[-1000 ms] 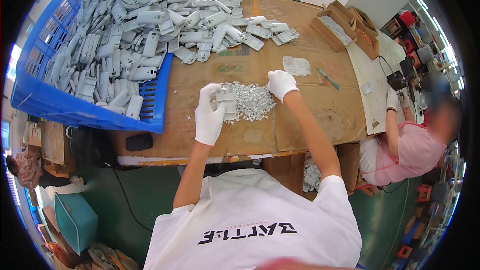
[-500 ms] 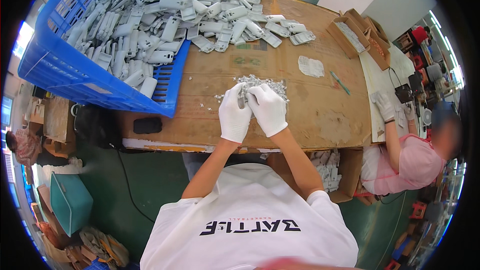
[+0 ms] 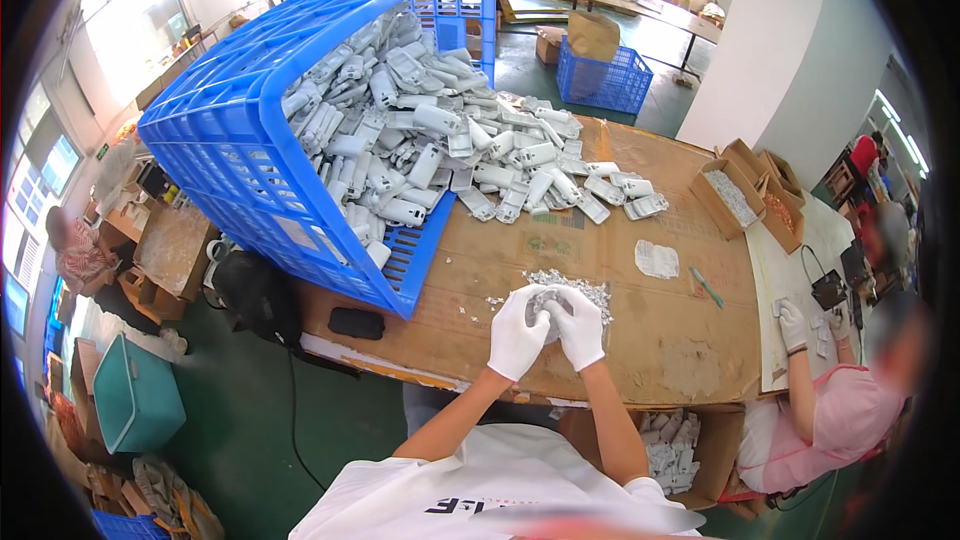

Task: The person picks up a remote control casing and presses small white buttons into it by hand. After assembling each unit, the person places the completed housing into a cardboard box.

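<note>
My left hand [image 3: 517,336] and my right hand [image 3: 580,328], both in white gloves, are closed together over the cardboard-covered table. Between the fingers shows a pale grey plastic housing [image 3: 545,304], mostly hidden by the gloves. Just beyond the fingertips lies a heap of small white plastic bits [image 3: 594,292], with a few scattered to the left. Farther off, many white plastic housings [image 3: 437,120] spill from a blue crate [image 3: 262,145] lying on its side at the left.
Left of my hands lie a black pouch [image 3: 356,323] and a black bag [image 3: 255,295]. Rightward are a crumpled paper [image 3: 657,259], a teal pen [image 3: 706,286] and small cardboard boxes [image 3: 728,198]. A box of white parts [image 3: 672,450] stands below the table edge. A gloved co-worker [image 3: 840,410] sits at right.
The view has tilted up, so the table and hands sit lower and farther right in the picture. My hands stay together by the heap, with the fingers shifted slightly around the housing.
</note>
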### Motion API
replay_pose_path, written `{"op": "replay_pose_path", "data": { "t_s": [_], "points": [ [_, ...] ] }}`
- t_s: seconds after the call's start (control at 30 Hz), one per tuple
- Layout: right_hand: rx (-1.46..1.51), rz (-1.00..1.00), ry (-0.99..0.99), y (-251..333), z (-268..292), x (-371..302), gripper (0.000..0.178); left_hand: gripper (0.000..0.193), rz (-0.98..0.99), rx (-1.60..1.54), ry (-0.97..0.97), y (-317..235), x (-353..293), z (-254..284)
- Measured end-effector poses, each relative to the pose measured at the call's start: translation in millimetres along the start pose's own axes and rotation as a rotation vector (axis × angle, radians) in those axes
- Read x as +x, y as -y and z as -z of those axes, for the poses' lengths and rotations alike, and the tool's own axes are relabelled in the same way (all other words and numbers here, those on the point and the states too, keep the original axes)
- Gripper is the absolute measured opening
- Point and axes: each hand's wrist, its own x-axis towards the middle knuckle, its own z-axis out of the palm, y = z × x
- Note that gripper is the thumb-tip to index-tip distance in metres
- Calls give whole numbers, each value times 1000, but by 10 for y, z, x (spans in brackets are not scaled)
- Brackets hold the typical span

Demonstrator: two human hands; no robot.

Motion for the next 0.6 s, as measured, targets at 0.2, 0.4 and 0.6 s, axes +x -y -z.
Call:
{"op": "replay_pose_path", "data": {
  "t_s": [0.2, 0.4, 0.6],
  "points": [
    [-307, 277, -87, 0, -77, -78, 34, 26, 106, 34, -23, 30, 23, -38],
    [-250, 121, -55, 3, -20, -240, 36, 20, 134, -9, -15, -51, -134, -23],
    [-13, 99, -181, -179, -36, -249, 25, 27, 97, -17, 19, -14, -124, -76]
  ]
}}
